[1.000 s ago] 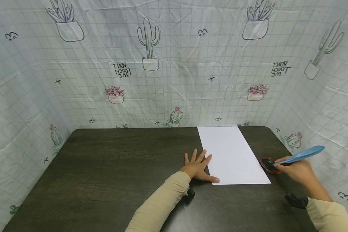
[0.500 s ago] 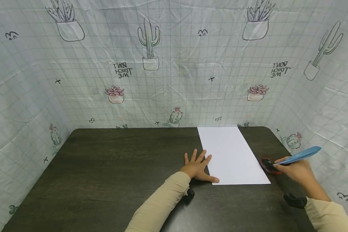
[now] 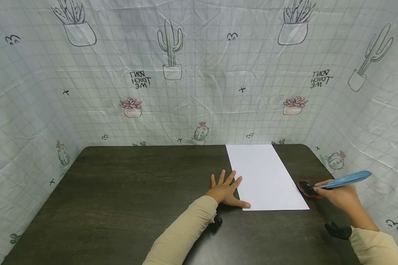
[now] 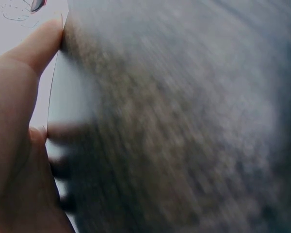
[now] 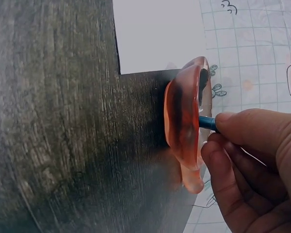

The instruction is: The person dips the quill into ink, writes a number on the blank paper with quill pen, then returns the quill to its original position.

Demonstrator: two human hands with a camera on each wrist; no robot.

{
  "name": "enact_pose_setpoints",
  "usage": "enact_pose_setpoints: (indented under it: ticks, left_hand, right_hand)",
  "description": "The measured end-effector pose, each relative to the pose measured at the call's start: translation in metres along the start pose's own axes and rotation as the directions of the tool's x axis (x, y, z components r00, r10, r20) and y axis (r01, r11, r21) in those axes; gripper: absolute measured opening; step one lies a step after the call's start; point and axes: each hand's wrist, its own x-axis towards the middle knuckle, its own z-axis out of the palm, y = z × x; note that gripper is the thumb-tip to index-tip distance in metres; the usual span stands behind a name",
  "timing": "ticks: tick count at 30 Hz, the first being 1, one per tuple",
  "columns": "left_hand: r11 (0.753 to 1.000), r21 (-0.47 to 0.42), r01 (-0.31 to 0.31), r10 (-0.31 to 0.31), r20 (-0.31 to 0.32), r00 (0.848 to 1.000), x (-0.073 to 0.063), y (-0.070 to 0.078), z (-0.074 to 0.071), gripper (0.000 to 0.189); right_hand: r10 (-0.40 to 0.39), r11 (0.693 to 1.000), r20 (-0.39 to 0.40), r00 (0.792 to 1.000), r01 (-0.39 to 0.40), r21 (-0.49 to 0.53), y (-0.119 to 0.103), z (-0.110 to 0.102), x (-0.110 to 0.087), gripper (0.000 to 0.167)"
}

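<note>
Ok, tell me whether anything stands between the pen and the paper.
Only the rim of the dish: the pen, in the right hand, reaches into it, beside the paper. The left hand, at the paper's opposite edge, is out of the way.

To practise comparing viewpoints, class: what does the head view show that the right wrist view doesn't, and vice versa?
Only the head view shows the left hand, beige sleeves and the feathery top of the blue pen.
Only the right wrist view shows the orange dish from its side and curled fingers below the thumb.
Both share paper, table, gridded cloth, dish, and right hand pinching the pen.
</note>
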Motion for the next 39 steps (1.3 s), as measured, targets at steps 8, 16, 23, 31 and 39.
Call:
enact_pose_setpoints:
  ticks: [8, 16, 23, 31, 39]
  left_hand:
    - [1.000, -0.003, -0.006, 0.006, 0.000, 1.000, 0.001, 0.000, 0.000, 0.099]
    - [1.000, -0.009, -0.005, 0.005, -0.003, 1.000, -0.001, -0.001, -0.001, 0.099]
    - [1.000, -0.009, -0.006, 0.006, -0.002, 1.000, 0.000, -0.001, -0.001, 0.098]
    - [1.000, -0.002, -0.019, 0.019, -0.006, 1.000, 0.003, -0.002, 0.001, 0.098]
    - [1.000, -0.002, -0.016, 0.016, -0.004, 1.000, 0.003, -0.002, 0.001, 0.099]
  right_hand:
    - [0.007, 1.000, -0.006, 1.000, -0.008, -0.026, -0.001, -0.002, 0.002, 0.018]
    - [0.117, 0.984, 0.030, 0.993, -0.120, 0.129, -0.019, -0.005, 0.013, 0.036]
    - [0.185, 0.954, 0.077, 0.980, -0.198, 0.226, -0.039, 0.007, 0.034, 0.050]
    - [0.172, 0.976, 0.016, 0.985, -0.173, 0.132, -0.067, 0.032, 0.060, 0.042]
    - [0.207, 0.940, 0.080, 0.975, -0.221, 0.260, -0.087, 0.051, 0.078, 0.046]
